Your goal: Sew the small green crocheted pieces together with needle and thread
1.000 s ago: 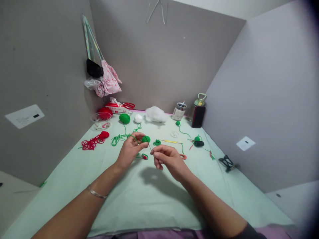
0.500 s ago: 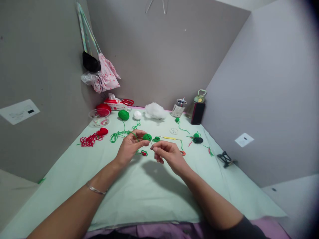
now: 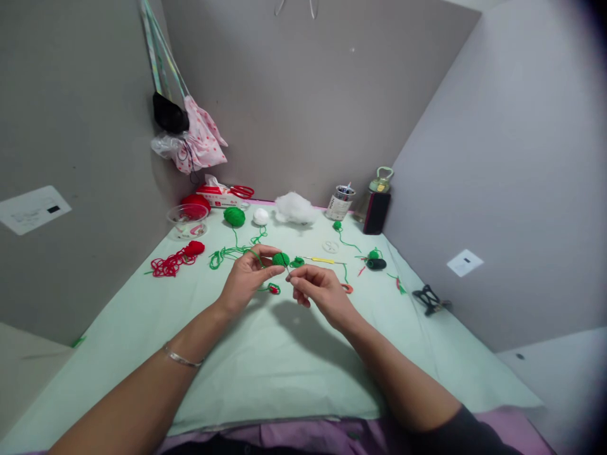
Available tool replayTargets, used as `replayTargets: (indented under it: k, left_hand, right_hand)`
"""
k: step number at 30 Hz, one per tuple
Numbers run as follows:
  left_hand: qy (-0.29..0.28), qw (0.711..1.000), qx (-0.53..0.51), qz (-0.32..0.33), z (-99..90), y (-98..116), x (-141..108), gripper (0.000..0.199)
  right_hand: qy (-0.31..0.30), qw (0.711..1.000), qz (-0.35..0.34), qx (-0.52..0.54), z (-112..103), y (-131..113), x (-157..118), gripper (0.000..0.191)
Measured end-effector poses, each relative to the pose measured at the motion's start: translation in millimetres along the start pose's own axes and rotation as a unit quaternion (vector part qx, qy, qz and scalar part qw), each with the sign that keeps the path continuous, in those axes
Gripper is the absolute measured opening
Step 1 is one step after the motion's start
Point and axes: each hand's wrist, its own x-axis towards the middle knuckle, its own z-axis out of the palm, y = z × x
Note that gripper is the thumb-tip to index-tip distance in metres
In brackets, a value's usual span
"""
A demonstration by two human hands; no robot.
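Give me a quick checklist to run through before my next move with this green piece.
1. Green piece held: ok, in the left hand.
2. Thin tool gripped: ok, pinched in the right hand, its far end over the green piece.
3. Tool's tip properly through a stitch: cannot tell, too small to make out.
4. Loose yarn neatly wound: not ok, it lies in loops beyond the left hand.
5. Scissors close by: not ok, they are back at the tissue box, well beyond both hands.
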Motion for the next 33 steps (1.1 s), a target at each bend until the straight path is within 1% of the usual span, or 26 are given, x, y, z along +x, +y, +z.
replayTargets:
  k: [3, 6, 10, 13, 15, 18, 21, 23, 25, 26, 28, 31, 33]
  left_hand:
    - [-0.008, 1.000, -0.022, -0.006, 1.6, -0.8, -0.2, 0.032]
    - [-0.012, 0.998, -0.057, -0.018, 3.9, -1.1, -0.8, 0.032]
    - [-0.029, 0.993, -0.100, -0.058, 5.4, -1.5, -2.1, 0.033]
    - [-0.038, 0.991, -0.106, -0.067, 5.0, -2.8, -2.4, 0.033]
    - [-0.042, 0.991, -0.104, -0.068, 5.0, -3.9, -2.4, 0.032]
    - [-0.030, 0.995, -0.083, -0.047, 6.1, -5.7, -2.7, 0.029]
    - [-0.006, 1.000, -0.021, -0.010, 8.5, -8.2, -3.8, 0.027]
    - [0.000, 1.000, 0.025, 0.001, 10.2, -10.4, -5.2, 0.028]
    - [0.002, 0.998, 0.067, 0.021, 11.6, -12.9, -6.8, 0.027]
    - [0.005, 0.995, 0.087, 0.040, 12.0, -14.1, -7.5, 0.025]
    - [0.004, 0.990, 0.120, 0.076, 12.3, -16.3, -8.4, 0.022]
    - [-0.012, 0.985, 0.150, 0.090, 11.8, -18.3, -8.9, 0.023]
    - [-0.023, 0.983, 0.163, 0.087, 11.6, -18.2, -8.9, 0.023]
  right_hand:
    - [0.008, 1.000, -0.021, -0.012, 1.7, 2.4, -0.3, 0.025]
    - [0.020, 0.996, -0.070, -0.043, 3.3, 6.1, -0.9, 0.021]
    - [0.051, 0.977, -0.164, -0.126, 4.4, 13.6, -1.2, 0.013]
    - [0.064, 0.966, -0.195, -0.158, 5.1, 17.4, -1.1, 0.012]
    - [0.070, 0.972, -0.178, -0.140, 5.8, 17.4, -0.7, 0.013]
    - [0.050, 0.992, -0.101, -0.059, 5.9, 14.4, 1.2, 0.020]
    - [0.023, 0.999, -0.028, 0.023, 3.1, 11.0, 4.4, 0.029]
    - [0.017, 0.998, -0.001, 0.060, 0.2, 10.1, 6.1, 0.032]
    - [0.016, 0.998, -0.001, 0.065, -2.3, 10.3, 6.5, 0.032]
    - [0.019, 0.999, -0.013, 0.047, -3.2, 10.7, 6.2, 0.030]
    - [0.035, 0.997, -0.055, -0.038, -4.6, 11.8, 4.9, 0.023]
    - [0.065, 0.973, -0.113, -0.191, -6.5, 12.7, 3.3, 0.012]
    - [0.079, 0.955, -0.147, -0.244, -8.5, 11.6, 3.8, 0.009]
